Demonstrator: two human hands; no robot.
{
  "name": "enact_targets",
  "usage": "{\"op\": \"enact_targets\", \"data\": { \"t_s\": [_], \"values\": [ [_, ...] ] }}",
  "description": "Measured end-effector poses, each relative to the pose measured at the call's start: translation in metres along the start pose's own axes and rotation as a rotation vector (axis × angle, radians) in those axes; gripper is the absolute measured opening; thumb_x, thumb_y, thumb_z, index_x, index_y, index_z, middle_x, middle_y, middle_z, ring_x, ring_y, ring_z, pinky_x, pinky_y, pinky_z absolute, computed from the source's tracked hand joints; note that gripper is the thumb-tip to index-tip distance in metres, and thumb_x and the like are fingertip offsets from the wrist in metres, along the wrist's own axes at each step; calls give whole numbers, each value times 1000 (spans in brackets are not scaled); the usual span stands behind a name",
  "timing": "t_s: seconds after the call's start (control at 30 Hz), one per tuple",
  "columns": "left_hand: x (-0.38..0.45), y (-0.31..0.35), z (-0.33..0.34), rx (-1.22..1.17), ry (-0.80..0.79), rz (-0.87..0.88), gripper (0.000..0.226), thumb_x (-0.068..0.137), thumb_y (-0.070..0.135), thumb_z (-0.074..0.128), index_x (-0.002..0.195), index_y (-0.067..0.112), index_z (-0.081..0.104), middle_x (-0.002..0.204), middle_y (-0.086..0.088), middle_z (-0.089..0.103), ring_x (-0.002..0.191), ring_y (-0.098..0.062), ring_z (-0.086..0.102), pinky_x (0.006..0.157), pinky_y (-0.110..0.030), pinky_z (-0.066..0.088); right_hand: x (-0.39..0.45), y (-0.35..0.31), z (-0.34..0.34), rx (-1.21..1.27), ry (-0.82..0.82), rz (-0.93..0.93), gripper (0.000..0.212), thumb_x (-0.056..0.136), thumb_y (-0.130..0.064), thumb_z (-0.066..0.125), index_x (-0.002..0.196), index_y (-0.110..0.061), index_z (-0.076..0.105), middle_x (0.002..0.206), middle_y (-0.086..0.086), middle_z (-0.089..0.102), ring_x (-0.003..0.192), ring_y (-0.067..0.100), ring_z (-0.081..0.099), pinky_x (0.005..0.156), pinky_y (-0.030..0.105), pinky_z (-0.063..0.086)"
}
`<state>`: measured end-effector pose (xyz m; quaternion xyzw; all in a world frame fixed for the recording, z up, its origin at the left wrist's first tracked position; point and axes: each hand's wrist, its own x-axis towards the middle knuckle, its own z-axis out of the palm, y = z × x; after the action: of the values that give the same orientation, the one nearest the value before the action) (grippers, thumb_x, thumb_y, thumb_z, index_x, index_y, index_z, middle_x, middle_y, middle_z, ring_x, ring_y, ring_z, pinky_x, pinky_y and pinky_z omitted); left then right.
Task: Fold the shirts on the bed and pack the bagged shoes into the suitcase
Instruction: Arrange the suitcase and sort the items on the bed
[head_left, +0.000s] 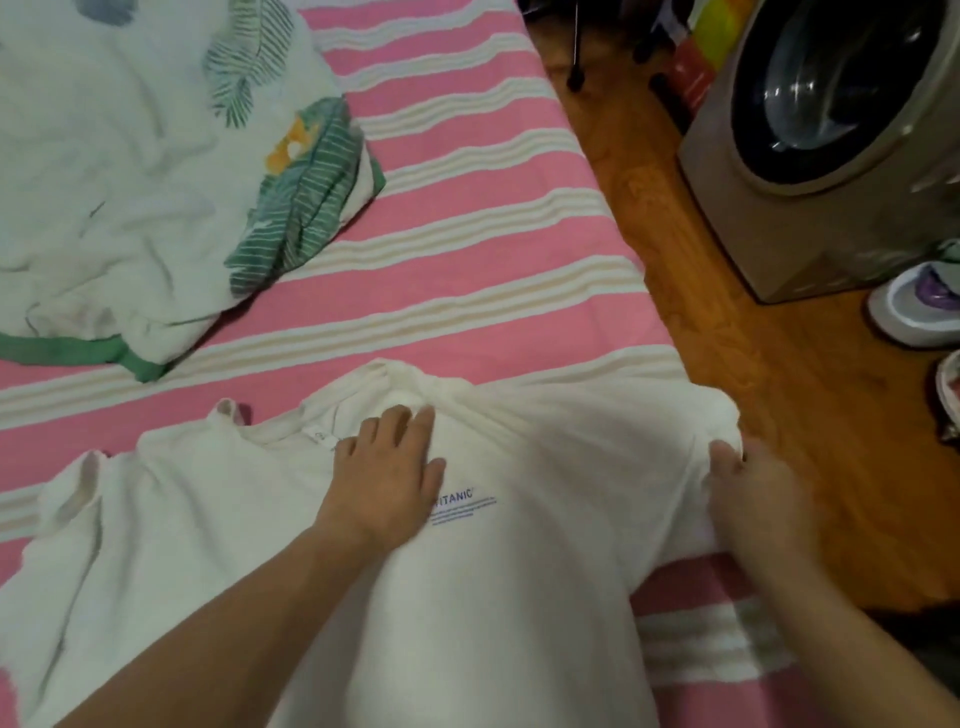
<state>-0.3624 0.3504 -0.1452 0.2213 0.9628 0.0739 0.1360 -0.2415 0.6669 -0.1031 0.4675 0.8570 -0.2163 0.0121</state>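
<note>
Head view: the left hand (389, 467) lies flat, fingers straight, pressing the chest of the white shirt (519, 597) just below the collar. The right hand (753, 493), at 3 o'clock from it, pinches the sleeve edge near the bed's (467, 234) side. The shirt's long axis runs from 12 down to 6, towards the person. The right hand is likely nearer the next fold.

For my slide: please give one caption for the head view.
Left hand presses white shirt flat on bed; right hand grips its sleeve.
</note>
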Motion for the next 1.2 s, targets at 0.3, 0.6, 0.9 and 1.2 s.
{"op": "enact_targets", "data": {
  "t_s": [0.3, 0.6, 0.9, 1.2],
  "values": [
    [87, -39, -21, 14, -153, -33, 58, 107, 45, 25, 162, 34, 10, 170, -5, 2, 155, -34, 4, 123, -56, 14, -10, 6, 13, 82, 160, -77, 37, 106, -41, 37, 93, -13, 57, 72, -1, 52, 63, 14, 49, 55, 23, 31],
    [96, 23, -29, 101, 162, -79, 33, 92, 17, 57, 124, 8, 53, 143, -22, 42, 128, -43, 42, 104, -56, 39, 0, 29, -16, 237, 45, 43, 31, 105, -42, 39, 90, -21, 57, 79, -5, 54, 73, 11, 51, 60, 26, 35],
    [76, 50, -27, -468, 146, -444, 33, 104, 25, 45, 133, 9, 44, 135, -21, 39, 86, -33, 50, 83, -46, 44, -32, 26, -11, 1, -127, -125, 26, 89, -52, 68, 89, -27, 62, 82, -11, 60, 75, 6, 58, 67, 26, 52],
    [85, 25, -18, -381, -76, -387, 27, 104, 16, 48, 128, 8, 55, 142, -17, 31, 115, -39, 56, 113, -43, 36, -40, 67, -49, 26, -411, 162, 12, 92, -16, 68, 82, -15, 62, 82, 3, 62, 76, 17, 59, 68, 37, 53]
  ]
}}
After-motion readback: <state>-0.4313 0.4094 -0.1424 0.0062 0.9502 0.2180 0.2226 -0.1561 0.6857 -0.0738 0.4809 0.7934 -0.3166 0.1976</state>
